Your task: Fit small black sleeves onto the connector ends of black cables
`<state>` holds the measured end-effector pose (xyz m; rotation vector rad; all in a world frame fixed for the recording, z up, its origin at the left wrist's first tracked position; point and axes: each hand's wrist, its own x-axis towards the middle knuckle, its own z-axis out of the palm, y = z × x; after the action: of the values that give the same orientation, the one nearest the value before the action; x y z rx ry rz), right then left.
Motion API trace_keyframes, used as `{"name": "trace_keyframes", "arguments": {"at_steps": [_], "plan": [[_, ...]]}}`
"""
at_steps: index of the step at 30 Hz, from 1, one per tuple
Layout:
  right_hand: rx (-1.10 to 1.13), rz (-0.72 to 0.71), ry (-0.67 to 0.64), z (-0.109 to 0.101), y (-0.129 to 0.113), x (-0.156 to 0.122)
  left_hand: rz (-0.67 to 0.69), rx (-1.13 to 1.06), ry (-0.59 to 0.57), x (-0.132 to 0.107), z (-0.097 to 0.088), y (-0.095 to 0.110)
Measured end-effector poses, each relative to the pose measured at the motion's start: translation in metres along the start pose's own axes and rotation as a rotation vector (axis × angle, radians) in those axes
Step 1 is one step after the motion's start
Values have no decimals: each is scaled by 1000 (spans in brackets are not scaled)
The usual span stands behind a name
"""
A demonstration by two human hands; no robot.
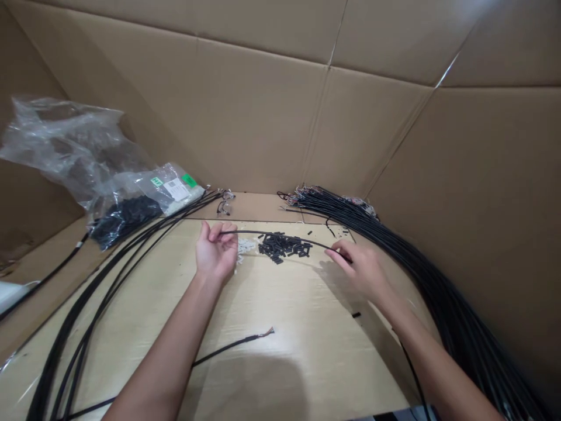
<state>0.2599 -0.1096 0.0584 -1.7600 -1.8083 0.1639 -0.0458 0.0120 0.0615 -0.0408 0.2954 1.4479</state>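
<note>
A thin black cable (284, 235) stretches in a slight arch between my two hands. My left hand (217, 251) is closed on it at the left, palm turned up; the cable's end there is hidden in the fingers. On the right, my right hand (357, 263) pinches the same cable between thumb and fingers. Below the arch lies a pile of short black tube pieces (283, 247), with small white pieces (245, 248) beside my left hand. Nearer to me, another black cable end (232, 347) with bared coloured wires rests on the table, passing under my left forearm.
A thick bundle of black cables (412, 263) curves along the right side. Several more cables (114, 280) bend along the left. A clear plastic bag (109, 169) with black parts stands at the back left. Cardboard walls (263, 117) enclose the table (280, 304).
</note>
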Motion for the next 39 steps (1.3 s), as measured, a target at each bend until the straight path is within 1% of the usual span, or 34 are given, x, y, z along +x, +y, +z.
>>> {"name": "trace_keyframes", "arguments": {"at_steps": [1, 2, 4, 5, 6, 7, 9, 12, 14, 16, 18, 20, 21, 23, 24, 26, 27, 29, 30, 31, 33, 35, 36, 38, 39], "plan": [[93, 51, -20, -9, -4, 3, 4, -34, -5, 1, -2, 2], [216, 117, -92, -17, -6, 2, 9, -66, -10, 2, -4, 5], [478, 259, -277, -32, -6, -7, 18, -119, -36, 5, -9, 10], [555, 302, -373, -37, -4, -16, 17, -132, -58, 6, -12, 12], [564, 307, -444, -40, 1, -26, 11, -137, -83, 7, -14, 14], [521, 297, -464, -41, 8, -38, 3, -136, -104, 8, -16, 16], [381, 268, -436, -39, 22, -62, -11, -126, -130, 9, -18, 17], [258, 206, -420, -30, 37, -91, -24, -117, -122, 9, -17, 15], [238, 172, -402, -24, 38, -101, -32, -116, -103, 7, -15, 12], [253, 156, -364, -19, 31, -101, -43, -97, -89, 5, -12, 9], [334, 164, -315, -12, 18, -92, -60, -39, -100, 2, -10, 6], [513, 211, -292, -3, 1, -76, -113, 57, -126, -2, -10, 1], [637, 238, -250, 1, -9, -67, -160, 111, -136, -3, -10, -2], [847, 248, -139, 10, -29, -49, -274, 201, -142, -7, -11, -7], [936, 225, -102, 14, -39, -41, -331, 235, -138, -8, -12, -10], [1115, 135, -33, 19, -58, -27, -418, 288, -136, -10, -13, -14], [1189, 86, -18, 20, -67, -22, -449, 312, -139, -10, -14, -16], [1284, 16, -8, 23, -80, -14, -481, 362, -164, -9, -16, -18], [1298, 2, -11, 25, -84, -10, -486, 393, -188, -8, -17, -19], [1281, 7, -19, 29, -86, -5, -487, 431, -221, -6, -18, -20], [1156, 49, -28, 41, -83, 8, -496, 535, -304, -3, -23, -21], [916, 88, -22, 60, -73, 25, -526, 667, -398, 0, -28, -23], [779, 75, 15, 71, -67, 33, -544, 730, -439, 1, -30, -23], [485, 21, 37, 92, -53, 47, -589, 837, -493, 2, -35, -24], [443, 6, 34, 101, -47, 51, -610, 878, -502, 3, -37, -25]]}}
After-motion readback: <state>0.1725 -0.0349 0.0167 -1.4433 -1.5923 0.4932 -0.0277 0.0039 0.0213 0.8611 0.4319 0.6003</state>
